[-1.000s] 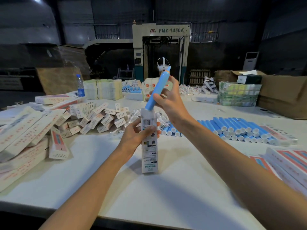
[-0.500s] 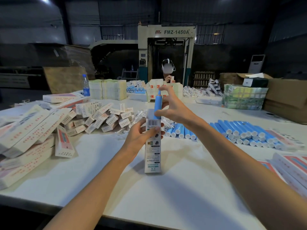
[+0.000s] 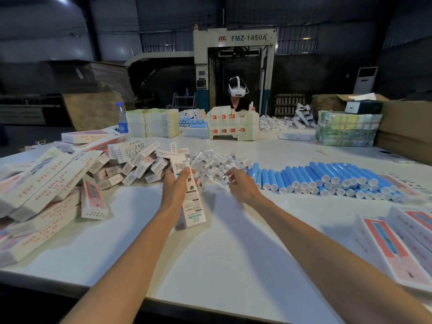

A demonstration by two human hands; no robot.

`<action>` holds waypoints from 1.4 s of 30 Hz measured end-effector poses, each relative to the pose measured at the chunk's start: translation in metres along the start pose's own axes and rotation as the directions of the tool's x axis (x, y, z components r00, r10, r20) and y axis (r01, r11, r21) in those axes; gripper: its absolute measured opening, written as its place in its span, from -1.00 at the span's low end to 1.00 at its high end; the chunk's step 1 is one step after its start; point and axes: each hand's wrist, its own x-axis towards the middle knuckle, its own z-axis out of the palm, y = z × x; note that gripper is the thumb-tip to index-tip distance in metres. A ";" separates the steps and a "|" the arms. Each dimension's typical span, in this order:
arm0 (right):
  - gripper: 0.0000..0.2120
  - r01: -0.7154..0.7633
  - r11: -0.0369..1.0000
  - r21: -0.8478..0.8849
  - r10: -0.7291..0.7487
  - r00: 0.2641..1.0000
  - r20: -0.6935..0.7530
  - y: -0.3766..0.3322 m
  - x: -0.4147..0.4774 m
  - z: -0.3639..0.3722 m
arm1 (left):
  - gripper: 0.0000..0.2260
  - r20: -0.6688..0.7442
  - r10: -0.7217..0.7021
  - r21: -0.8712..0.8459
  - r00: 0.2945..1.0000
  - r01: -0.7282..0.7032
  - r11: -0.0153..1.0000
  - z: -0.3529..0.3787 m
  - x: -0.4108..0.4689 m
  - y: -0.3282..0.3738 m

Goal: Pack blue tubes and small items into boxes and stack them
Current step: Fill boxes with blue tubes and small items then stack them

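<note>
A dim workshop with a white tabletop (image 3: 233,242) filling the lower view; at 12 o'clock, beyond its far edge, stands a machine (image 3: 233,38) marked FMZ-1450A, and a person (image 3: 238,94) in a white headset sits before it.

Head view: near the centre, the left hand (image 3: 174,185) grips a narrow white box (image 3: 192,206) around its upper part, thumb across the printed front. The box stands tilted, top leaning away toward 12 o'clock, its lower end near the tabletop. Just beside it, toward 3 o'clock, the right hand (image 3: 240,184) has its fingers curled at the near edge of a heap of small items (image 3: 210,163) in clear wrap; whether it holds one I cannot tell, as the fingertips are blurred. The tubes (image 3: 327,177), blue with white caps, lie in rows at 3 o'clock, just beside that heap. Small boxes (image 3: 135,164) are piled at 9 o'clock, with long boxes (image 3: 39,183) stacked further out. Flat cartons (image 3: 397,242) lie at 4 o'clock. A bottle (image 3: 122,119) stands at 10 o'clock.
</note>
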 end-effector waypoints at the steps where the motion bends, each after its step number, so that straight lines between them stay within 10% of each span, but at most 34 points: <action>1: -0.68 0.018 0.999 -0.039 -0.017 1.000 0.015 0.003 0.003 0.008 | -0.70 -0.022 0.002 0.010 1.000 -0.002 1.000 0.000 0.001 -0.001; 18: -0.60 0.099 0.795 -0.599 -0.140 0.990 -0.022 -0.015 0.013 0.026 | -0.70 0.102 -0.117 -0.124 0.988 0.130 0.984 0.007 -0.001 -0.001; 24: -0.76 -0.032 0.999 -0.038 0.021 0.968 -0.249 -0.023 -0.017 -0.029 | -0.75 0.236 -0.084 -0.227 0.968 0.139 0.964 0.021 -0.013 0.006; 28: -0.88 0.105 0.885 0.453 0.097 0.910 -0.402 -0.037 -0.042 -0.070 | -0.69 0.369 -0.016 -0.179 0.929 0.088 0.980 0.027 -0.025 0.005; 36: -0.71 0.305 0.860 0.409 -0.113 0.895 -0.432 -0.078 -0.060 -0.123 | -0.52 0.417 0.024 -0.150 0.908 0.042 0.988 0.033 -0.035 0.012; 42: -0.64 0.271 0.904 0.330 -0.227 0.960 -0.164 -0.099 -0.046 -0.129 | -0.52 0.453 0.058 -0.114 0.890 -0.006 0.993 0.033 -0.038 0.014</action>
